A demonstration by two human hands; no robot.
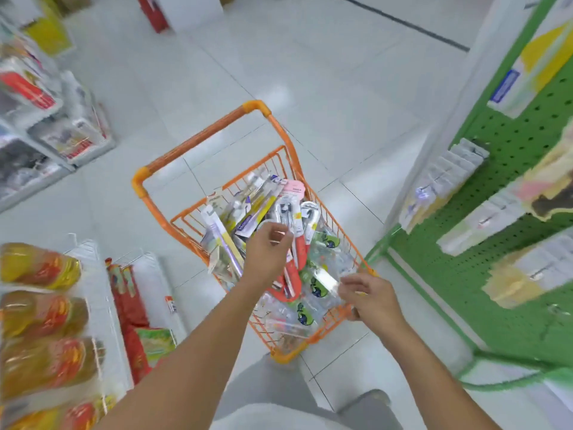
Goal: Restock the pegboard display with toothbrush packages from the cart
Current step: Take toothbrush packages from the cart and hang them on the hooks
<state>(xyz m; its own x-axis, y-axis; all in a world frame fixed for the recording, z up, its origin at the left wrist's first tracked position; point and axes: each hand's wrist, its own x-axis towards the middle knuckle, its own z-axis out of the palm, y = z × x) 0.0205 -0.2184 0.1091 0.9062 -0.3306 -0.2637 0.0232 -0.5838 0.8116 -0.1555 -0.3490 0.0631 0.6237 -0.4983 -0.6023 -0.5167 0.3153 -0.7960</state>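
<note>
**Inspector:** Left hand (267,252): reached over the middle of the cart, fingers curled down onto the top of the heap, pinching at a clear blister-packed toothbrush package (286,223). How firm the hold is, I cannot tell; the frame is blurred there.

**Clerk:** And the right?

**Inspector:** Right hand (370,297): at the near right corner of the cart, fingers and thumb closed on a small clear plastic package with a shiny face (325,280), held just above the rim.

**Clerk:** The stock itself?

**Inspector:** Mixed toothbrush packages (313,252) lie heaped in the small orange wire shopping cart (198,135), piled above its sides: red, green, yellow and purple cards among them. The cart stands on the white tiled floor (310,72), handle away from the person.

**Clerk:** The display?

**Inspector:** The green perforated metal pegboard (511,144) stands just to the right of the cart, with pale packages (446,178) hanging in rows on hooks. To the left, white wire shelves (93,265) carry yellow and red wrapped goods (40,318). Grey trouser legs (273,395) show at the bottom edge.
</note>
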